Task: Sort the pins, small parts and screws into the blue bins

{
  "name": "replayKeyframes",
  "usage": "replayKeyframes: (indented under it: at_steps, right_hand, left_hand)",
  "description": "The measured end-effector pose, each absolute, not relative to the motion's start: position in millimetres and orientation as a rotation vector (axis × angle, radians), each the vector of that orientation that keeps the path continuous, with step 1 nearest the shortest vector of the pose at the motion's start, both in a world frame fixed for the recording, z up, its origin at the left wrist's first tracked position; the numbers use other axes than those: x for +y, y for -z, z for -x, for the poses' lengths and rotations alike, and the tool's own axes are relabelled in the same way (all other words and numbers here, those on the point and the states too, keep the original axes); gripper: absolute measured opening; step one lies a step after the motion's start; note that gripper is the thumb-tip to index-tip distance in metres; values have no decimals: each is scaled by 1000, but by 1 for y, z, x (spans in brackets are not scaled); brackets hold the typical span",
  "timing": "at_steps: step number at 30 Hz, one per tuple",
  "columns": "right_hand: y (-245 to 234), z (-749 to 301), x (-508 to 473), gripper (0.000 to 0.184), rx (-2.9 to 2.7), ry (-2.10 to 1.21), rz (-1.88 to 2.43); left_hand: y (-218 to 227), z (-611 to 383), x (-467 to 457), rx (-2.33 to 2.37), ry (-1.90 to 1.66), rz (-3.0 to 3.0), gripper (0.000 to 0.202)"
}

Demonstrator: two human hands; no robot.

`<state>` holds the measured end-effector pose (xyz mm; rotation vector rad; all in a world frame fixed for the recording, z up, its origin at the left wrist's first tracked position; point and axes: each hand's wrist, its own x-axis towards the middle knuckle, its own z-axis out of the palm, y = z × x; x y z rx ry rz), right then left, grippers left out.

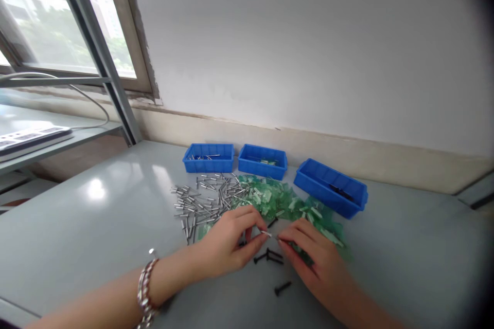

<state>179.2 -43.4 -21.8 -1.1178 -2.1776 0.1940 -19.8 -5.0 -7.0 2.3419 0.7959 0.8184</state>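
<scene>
My left hand point(235, 239) and my right hand point(309, 249) meet over the table, thumb and fingers of each pinched together. Between their fingertips is a thin silver rivet point(267, 234), its ends partly covered by the fingers. Several black screws point(283, 288) lie on the table under and in front of the hands. A heap of silver rivets point(196, 205) spreads beyond my left hand. Beside it, a pile of small green plastic packets point(270, 195) reaches round behind my right hand.
Three blue bins stand along the wall: a left bin point(208, 166) with a few rivets, a middle bin point(262, 168) with green packets, and a right bin point(328, 193) with black screws. A metal shelf point(77, 139) carrying a power strip point(34, 140) is at the left.
</scene>
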Motion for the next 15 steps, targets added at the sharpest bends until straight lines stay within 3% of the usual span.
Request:
replayKeyframes:
  at_steps: [15]
  right_hand:
    - [23,-179,-44,11,-2185,-238,1118]
  left_hand:
    - [7,20,-5,790,-823,-2375,11]
